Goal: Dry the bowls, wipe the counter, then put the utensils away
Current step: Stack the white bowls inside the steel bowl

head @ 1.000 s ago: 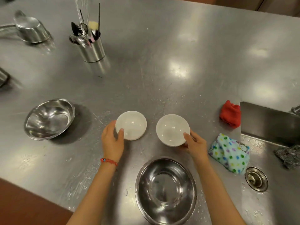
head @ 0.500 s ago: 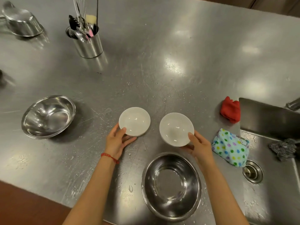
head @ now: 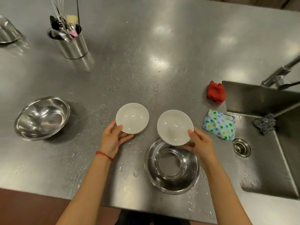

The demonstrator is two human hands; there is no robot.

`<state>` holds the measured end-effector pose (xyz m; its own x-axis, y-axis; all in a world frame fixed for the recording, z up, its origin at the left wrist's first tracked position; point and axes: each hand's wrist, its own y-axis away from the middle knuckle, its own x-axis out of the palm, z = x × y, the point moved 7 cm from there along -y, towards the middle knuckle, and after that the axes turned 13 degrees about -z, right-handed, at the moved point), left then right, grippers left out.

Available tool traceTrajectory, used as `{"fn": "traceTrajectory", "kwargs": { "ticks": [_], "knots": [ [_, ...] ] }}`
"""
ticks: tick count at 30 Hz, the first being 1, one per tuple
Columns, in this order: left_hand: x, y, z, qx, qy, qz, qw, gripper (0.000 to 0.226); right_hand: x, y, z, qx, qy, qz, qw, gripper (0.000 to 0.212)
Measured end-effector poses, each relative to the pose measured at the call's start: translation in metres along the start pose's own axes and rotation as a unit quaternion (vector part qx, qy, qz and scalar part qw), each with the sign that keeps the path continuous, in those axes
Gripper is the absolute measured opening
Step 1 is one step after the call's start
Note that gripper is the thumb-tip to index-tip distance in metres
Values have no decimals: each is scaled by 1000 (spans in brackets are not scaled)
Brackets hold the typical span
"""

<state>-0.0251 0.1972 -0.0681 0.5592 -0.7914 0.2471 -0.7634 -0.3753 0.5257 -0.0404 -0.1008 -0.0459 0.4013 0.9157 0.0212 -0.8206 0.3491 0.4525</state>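
- Gripping one white bowl each, both hands work at the near centre of the steel table [head: 178,46].
- Left hand [head: 112,140]: thumb over the near rim of the left white bowl [head: 132,118], fingers curled beneath it; grip closed on the bowl.
- Right hand [head: 200,144]: thumb on the right rim of the right white bowl [head: 175,127], fingers under its base; grip closed on the bowl.
- Change from half a second earlier: the right white bowl now overlaps the far rim of the large steel bowl [head: 173,166]; before, it stood clear of that rim. The left white bowl keeps its place relative to the left hand.
- Change in view: the faucet [head: 279,75] shows more fully at the right edge.
- Utensil holder [head: 73,44]: upright at the far left, holding the utensils [head: 68,26], well apart from both hands.
- Second steel bowl [head: 42,118]: left of the left hand, tilted, with bare wet table between.
- Red cloth [head: 215,92] and dotted cloth [head: 220,125]: at the left edge of the sink [head: 263,101]; the dotted cloth lies near the right hand.
- Open room: the broad far centre of the table and the strip between the two white bowls.
- Near edge: the table's front edge runs just below the large steel bowl.
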Motion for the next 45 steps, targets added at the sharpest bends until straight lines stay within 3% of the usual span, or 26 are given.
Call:
{"fn": "traceTrajectory", "kwargs": {
  "ticks": [7,15,24,30,36,41,45],
  "knots": [
    [-4,35,-9,10,-35,36,999,36,-27,38,-16,21,66,-24,997,33],
    [-11,61,-1,6,-49,28,998,39,-31,56,-33,68,137,-40,988,36],
    [-1,82,4,-3,-59,60,996,36,-23,61,-32,-10,268,-43,962,37],
    [16,97,16,-37,-96,89,991,40,-34,68,-17,-111,346,-87,928,24],
    [41,110,33,-56,-150,121,980,43,-71,64,-18,-152,313,-160,924,40],
    [55,116,40,-53,-206,128,969,39,-80,58,-49,-59,200,-112,972,21],
    [61,116,43,-2,-303,115,946,38,-76,63,-59,-13,102,-96,990,14]
  ]
}}
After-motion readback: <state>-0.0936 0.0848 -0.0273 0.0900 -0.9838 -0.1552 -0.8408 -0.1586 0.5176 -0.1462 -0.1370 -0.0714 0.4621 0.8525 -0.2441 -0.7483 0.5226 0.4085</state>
